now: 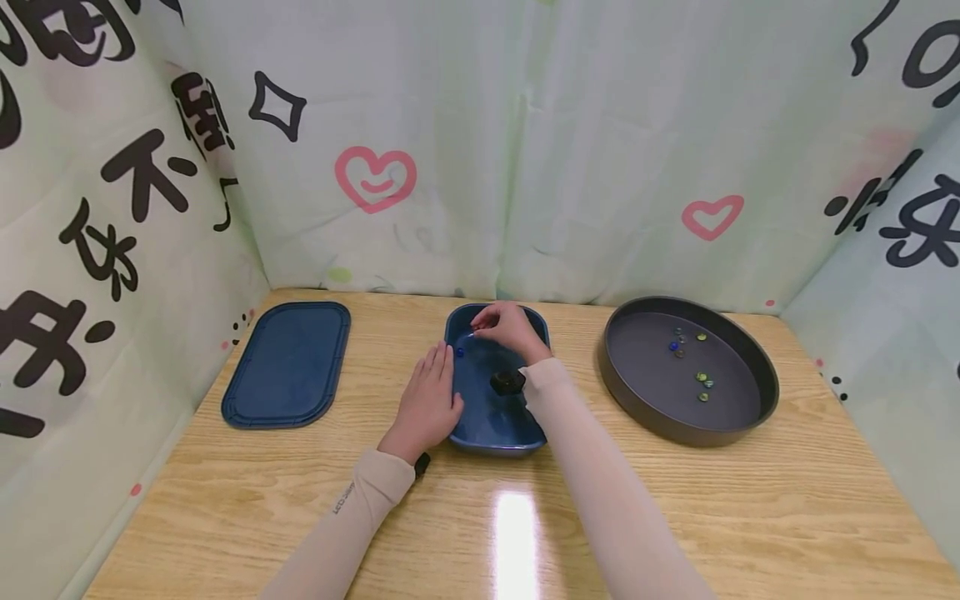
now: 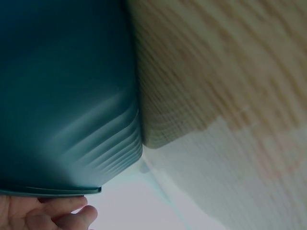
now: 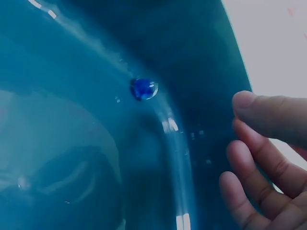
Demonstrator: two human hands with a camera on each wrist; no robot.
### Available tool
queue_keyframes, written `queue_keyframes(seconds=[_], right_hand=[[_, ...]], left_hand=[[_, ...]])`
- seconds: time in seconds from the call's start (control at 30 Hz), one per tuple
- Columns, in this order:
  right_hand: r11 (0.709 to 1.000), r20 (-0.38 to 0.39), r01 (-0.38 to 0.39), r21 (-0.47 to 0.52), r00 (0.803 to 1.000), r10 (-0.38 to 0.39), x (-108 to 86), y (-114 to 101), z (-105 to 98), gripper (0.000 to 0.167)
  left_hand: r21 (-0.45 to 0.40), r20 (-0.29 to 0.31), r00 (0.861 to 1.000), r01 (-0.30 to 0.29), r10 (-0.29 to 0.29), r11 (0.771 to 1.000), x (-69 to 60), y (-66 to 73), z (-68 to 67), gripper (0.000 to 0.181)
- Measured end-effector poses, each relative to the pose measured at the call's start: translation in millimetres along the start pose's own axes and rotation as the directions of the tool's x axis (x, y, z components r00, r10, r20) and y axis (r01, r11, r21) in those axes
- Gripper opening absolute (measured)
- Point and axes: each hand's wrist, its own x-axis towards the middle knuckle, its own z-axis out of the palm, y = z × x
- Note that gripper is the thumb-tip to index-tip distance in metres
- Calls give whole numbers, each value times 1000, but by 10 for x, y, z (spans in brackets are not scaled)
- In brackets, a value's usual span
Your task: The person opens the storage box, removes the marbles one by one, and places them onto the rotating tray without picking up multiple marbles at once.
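A deep blue rectangular container [image 1: 487, 400] stands mid-table; its wall fills much of the left wrist view. Along its left rim lies the left hand [image 1: 429, 406], fingers extended and thumb at the edge. Over the far end is the right hand [image 1: 513, 331], its thumb and index fingertips together in the right wrist view; whether anything is between them cannot be seen. A blue glass marble [image 3: 144, 89] lies inside at the base of the wall, apart from the right fingertips [image 3: 243, 99].
A flat dark blue lid [image 1: 288, 364] lies at the left of the wooden table [image 1: 247, 500]. On the right stands a round dark grey tray [image 1: 645, 375] with several marbles [image 1: 702, 397]. Printed curtains [image 1: 450, 100] enclose the back and sides.
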Motion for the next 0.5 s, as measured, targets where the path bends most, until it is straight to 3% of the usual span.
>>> queue_keyframes(seconds=[0.5], right_hand=[[991, 58, -38, -127, 997, 45, 54, 78, 115, 12]], left_hand=[[-21, -2, 1000, 1, -1, 1000, -19, 12, -29, 69]])
